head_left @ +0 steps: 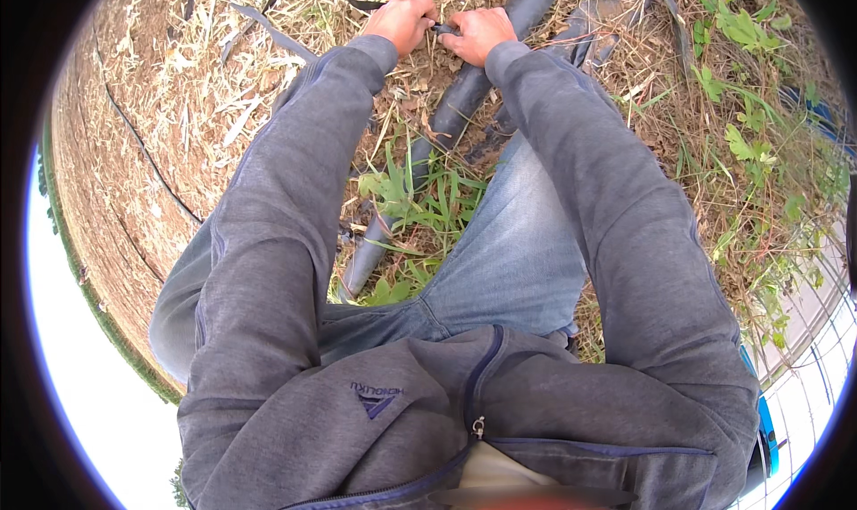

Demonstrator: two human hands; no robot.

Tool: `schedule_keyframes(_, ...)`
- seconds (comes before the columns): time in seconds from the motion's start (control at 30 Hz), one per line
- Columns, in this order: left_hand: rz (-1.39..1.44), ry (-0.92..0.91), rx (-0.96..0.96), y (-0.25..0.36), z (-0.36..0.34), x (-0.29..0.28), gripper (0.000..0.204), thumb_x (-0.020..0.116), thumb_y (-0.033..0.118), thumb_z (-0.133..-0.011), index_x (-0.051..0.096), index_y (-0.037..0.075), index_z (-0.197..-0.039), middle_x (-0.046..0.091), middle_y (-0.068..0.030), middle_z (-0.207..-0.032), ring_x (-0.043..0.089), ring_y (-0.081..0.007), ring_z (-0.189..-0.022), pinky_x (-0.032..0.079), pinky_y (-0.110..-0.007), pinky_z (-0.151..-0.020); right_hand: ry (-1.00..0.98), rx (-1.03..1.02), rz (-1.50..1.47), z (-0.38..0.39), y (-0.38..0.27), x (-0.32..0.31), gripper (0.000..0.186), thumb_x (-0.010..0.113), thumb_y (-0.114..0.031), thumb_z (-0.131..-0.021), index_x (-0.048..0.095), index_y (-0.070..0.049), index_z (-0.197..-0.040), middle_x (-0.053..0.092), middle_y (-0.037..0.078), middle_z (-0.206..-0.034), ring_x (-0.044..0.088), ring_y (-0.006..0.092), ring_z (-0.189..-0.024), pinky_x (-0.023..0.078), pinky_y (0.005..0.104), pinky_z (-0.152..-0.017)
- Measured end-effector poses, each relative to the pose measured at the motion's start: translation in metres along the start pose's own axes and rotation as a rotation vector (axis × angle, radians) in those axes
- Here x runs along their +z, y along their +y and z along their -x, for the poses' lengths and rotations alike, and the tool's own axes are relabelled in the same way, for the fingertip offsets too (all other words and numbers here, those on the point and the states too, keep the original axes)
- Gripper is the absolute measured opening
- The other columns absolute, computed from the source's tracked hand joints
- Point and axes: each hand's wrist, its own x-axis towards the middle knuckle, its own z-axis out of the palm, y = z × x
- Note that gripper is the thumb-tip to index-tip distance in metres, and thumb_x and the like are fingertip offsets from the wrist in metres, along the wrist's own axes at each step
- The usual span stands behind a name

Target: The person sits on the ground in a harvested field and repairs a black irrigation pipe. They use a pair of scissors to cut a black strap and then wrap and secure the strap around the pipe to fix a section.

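Both arms reach forward to the ground near the top of the picture. My left hand (402, 24) is closed, with thumb and fingers pinched together toward my right hand. My right hand (480, 33) is closed as well, gripping a small black tube-like piece (444, 30) that bridges the gap between the hands. Its exact kind is too small to tell, and its ends are hidden by the fingers. Beneath and beside my right hand, a thick dark pipe (461, 99) runs diagonally along the ground. Flat black strips (273, 30) lie left of my left hand.
Dry straw covers brown soil (170, 91). A thin black line (141, 140) crosses it at left. Green weeds (402, 189) grow around the pipe between my knees. Leafy plants (750, 144) and a wire fence (808, 367) stand at right. More dark plastic (594, 19) lies beyond the pipe.
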Motion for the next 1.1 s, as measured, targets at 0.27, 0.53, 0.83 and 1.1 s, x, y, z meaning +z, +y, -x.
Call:
schedule_keyframes(0.27, 0.099, -0.295, -0.284, -0.005, -0.038, 0.005, 0.011, 0.064, 0.011, -0.086, 0.070, 0.003, -0.091, 0.072, -0.0108, -0.079, 0.072, -0.0207, -0.068, 0.056, -0.037, -0.067, -0.021, -0.002, 0.041, 0.000, -0.005, -0.001, 0.033, 0.066, -0.041, -0.083, 0.074, -0.011, -0.090, 0.072, 0.014, -0.082, 0.068, 0.0308, -0.089, 0.041, 0.0425, -0.091)
schedule_keyframes(0.53, 0.577, -0.273, -0.183, -0.019, -0.021, 0.013, 0.003, 0.066, 0.003, -0.091, 0.066, 0.002, -0.088, 0.067, -0.0020, -0.084, 0.066, -0.0109, -0.072, 0.055, -0.030, -0.068, -0.003, -0.009, -0.013, -0.001, 0.000, 0.001, 0.033, 0.065, -0.041, -0.084, 0.075, -0.010, -0.089, 0.072, 0.014, -0.082, 0.068, 0.0313, -0.088, 0.040, 0.0424, -0.093)
schedule_keyframes(0.83, 0.196, 0.032, -0.326, 0.001, -0.011, 0.028, 0.013, 0.071, 0.015, -0.088, 0.072, 0.007, -0.099, 0.071, -0.0124, -0.091, 0.067, -0.0276, -0.084, 0.053, -0.040, -0.081, 0.006, -0.011, -0.014, 0.000, 0.000, 0.001, 0.033, 0.065, -0.041, -0.086, 0.076, -0.011, -0.094, 0.073, 0.013, -0.084, 0.068, 0.0301, -0.090, 0.039, 0.0418, -0.096)
schedule_keyframes(1.1, -0.113, 0.063, 0.227, -0.001, 0.007, -0.008, 0.023, 0.071, 0.011, -0.084, 0.066, 0.016, -0.106, 0.064, -0.0035, -0.111, 0.066, -0.0335, -0.098, 0.054, -0.045, -0.082, -0.049, 0.024, -0.051, -0.002, 0.003, 0.000, 0.031, 0.065, -0.040, -0.084, 0.075, -0.013, -0.095, 0.072, 0.013, -0.084, 0.068, 0.0306, -0.090, 0.040, 0.0415, -0.095)
